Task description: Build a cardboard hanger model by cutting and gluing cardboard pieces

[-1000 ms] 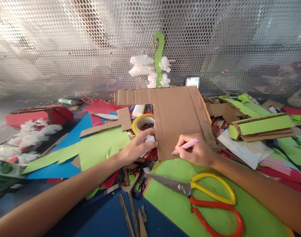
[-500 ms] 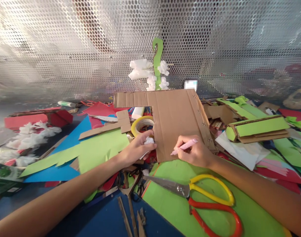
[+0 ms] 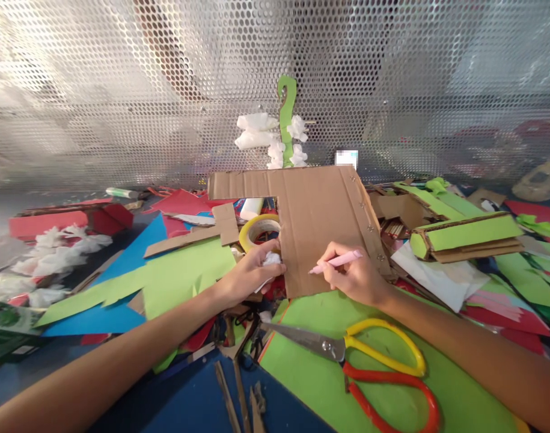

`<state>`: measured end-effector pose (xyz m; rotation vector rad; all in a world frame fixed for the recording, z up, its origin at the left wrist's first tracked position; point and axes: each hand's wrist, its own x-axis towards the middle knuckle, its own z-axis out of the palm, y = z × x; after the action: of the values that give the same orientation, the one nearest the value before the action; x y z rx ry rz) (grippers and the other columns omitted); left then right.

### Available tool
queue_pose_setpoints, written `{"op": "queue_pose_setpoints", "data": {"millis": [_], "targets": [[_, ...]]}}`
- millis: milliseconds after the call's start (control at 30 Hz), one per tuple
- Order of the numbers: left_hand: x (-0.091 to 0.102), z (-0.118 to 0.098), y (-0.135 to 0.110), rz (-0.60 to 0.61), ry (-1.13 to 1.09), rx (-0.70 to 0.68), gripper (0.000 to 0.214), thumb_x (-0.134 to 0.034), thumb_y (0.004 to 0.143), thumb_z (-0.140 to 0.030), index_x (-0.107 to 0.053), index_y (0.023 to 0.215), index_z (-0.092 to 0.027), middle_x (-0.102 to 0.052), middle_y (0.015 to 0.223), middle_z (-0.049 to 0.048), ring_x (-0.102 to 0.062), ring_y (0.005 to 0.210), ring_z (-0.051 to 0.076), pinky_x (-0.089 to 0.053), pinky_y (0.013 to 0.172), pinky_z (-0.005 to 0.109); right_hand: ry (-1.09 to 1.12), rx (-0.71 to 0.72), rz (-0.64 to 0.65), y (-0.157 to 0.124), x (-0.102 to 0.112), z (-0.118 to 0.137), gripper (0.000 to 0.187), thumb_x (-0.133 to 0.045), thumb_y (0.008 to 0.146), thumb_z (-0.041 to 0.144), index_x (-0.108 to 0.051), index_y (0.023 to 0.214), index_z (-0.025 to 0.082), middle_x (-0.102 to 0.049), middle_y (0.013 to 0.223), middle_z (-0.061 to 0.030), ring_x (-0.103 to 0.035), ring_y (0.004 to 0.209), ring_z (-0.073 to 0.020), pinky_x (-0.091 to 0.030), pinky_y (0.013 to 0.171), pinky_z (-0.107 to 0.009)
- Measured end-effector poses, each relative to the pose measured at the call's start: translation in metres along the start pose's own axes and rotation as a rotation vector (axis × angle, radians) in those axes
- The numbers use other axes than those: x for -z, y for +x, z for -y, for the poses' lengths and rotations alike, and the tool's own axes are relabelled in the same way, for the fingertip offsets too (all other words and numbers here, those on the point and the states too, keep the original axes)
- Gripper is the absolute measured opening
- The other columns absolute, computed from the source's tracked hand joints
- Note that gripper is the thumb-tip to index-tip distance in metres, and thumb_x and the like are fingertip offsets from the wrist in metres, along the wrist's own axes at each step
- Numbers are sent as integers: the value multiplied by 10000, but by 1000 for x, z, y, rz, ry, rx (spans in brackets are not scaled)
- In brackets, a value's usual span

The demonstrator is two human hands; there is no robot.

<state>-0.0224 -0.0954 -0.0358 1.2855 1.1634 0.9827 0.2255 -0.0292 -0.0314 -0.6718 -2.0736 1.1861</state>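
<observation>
A pink pen (image 3: 344, 258) is pinched in my right hand (image 3: 358, 279), its tip at the lower part of a brown cardboard piece (image 3: 322, 222). The cardboard has a long arm reaching left at its top and metal studs down its right edge. My left hand (image 3: 250, 273) is closed around a crumpled white tissue (image 3: 271, 258), close against the cardboard's left edge; whether it also grips the cardboard I cannot tell. Just behind that hand lies a roll of yellow tape (image 3: 246, 231). Scissors (image 3: 333, 349) with yellow and red handles rest on green card (image 3: 297, 373) nearer me.
Green paper (image 3: 175, 270), blue paper (image 3: 85, 310) and a red box-like piece (image 3: 49, 224) lie on the left. A green-covered cardboard piece (image 3: 468, 234) sits right. Behind stands a green curved stem (image 3: 287, 111) with white tufts, before a perforated metal panel (image 3: 166, 138).
My right hand and the pen tip have shifted slightly up and left over the cardboard. My left hand keeps its place and its hold on the tissue.
</observation>
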Motion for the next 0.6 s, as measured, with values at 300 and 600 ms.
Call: {"op": "queue_pose_setpoints", "data": {"millis": [300,600], "targets": [[0,0,0,-8,7,7,323,-694,858,-320,-530,1098,-177,-485,547,-120,-380,393,50,-268,380,152,38,12,-21,1,-1,-3,184,-615,985,336,-621,868,194,-730,759,-8,-665,536,-107,-468,491,-190],[0,2,1,-14,16,-5,287,-688,863,-333,-529,1051,-183,-490,570,-113,-383,391,46,-270,376,158,47,20,-28,4,-1,-6,232,-595,1015,396,-654,929,189,-739,866,-35,-688,589,-113,-506,533,-207]]}}
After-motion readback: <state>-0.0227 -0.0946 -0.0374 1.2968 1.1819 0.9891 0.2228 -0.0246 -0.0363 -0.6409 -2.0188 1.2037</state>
